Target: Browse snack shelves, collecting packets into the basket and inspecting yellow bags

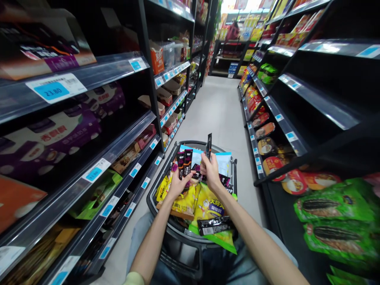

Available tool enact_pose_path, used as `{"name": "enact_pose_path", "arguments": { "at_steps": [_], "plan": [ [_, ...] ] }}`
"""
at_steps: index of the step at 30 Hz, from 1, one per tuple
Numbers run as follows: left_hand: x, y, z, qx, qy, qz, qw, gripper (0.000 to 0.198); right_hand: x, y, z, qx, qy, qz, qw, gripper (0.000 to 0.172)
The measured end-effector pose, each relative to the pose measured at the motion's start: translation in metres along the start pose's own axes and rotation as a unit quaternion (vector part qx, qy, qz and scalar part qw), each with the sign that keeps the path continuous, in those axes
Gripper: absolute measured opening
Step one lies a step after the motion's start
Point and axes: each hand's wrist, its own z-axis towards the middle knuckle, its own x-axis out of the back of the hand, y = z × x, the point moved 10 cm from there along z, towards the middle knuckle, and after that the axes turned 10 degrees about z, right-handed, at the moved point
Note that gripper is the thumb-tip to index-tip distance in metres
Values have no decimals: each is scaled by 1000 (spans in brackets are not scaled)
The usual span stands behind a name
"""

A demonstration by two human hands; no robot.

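A black shopping basket [152, 194] full of packaged snacks stands between the knees. My left hand [178, 185] is over its left half, closed on slim black packets [187, 161] with purple and orange print, which point upward. My right hand [210, 171] is to the right of it and higher, closed round another slim black packet [209, 143], seen nearly edge-on. Below the hands lie a yellow snack bag [184, 202], a yellow-green bag [209, 204] and a black packet [215, 225]. A light blue bag [224, 159] rests at the basket's far side.
Dark shelves with price tags [56, 88] line the left side, holding purple multipacks [53, 134] and open cartons. On the right, shelves carry green bags [335, 206], red bowl-shaped packs [293, 182] and other packets. A pale floor aisle [219, 103] runs ahead to more shelving.
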Motion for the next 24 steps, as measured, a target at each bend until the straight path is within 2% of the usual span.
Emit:
{"name": "enact_pose_path", "arguments": {
  "at_steps": [3, 5, 10, 14, 16, 19, 21, 24],
  "plan": [
    [7, -2, 3, -3, 30, 3, 1000, 49, -15, -17, -5, -35, -77, 98, 992, 51],
    [10, 0, 4, -15, 41, 8, 999, 47, -21, -24, -11, -51, -116, 118, 985, 58],
    [9, 2, 5, -14, 37, 7, 999, 44, -25, -30, -16, -56, -138, 158, 976, 57],
    [13, 3, -1, -16, 65, 13, 998, 41, -26, -25, -20, -68, -127, 175, 974, 53],
    [14, 3, -5, -21, 81, 26, 996, 41, -24, -23, -22, -67, -118, 205, 969, 39],
    [10, -7, -6, -12, 66, -2, 998, 47, -18, -15, -16, -63, -92, 206, 972, 24],
    [4, -16, -4, 2, 41, -41, 998, 52, -15, -8, -9, -62, -70, 159, 983, 28],
    [4, -22, -3, 2, 46, -70, 997, 60, -7, -2, -4, -63, -26, 87, 994, 48]
  ]
}}
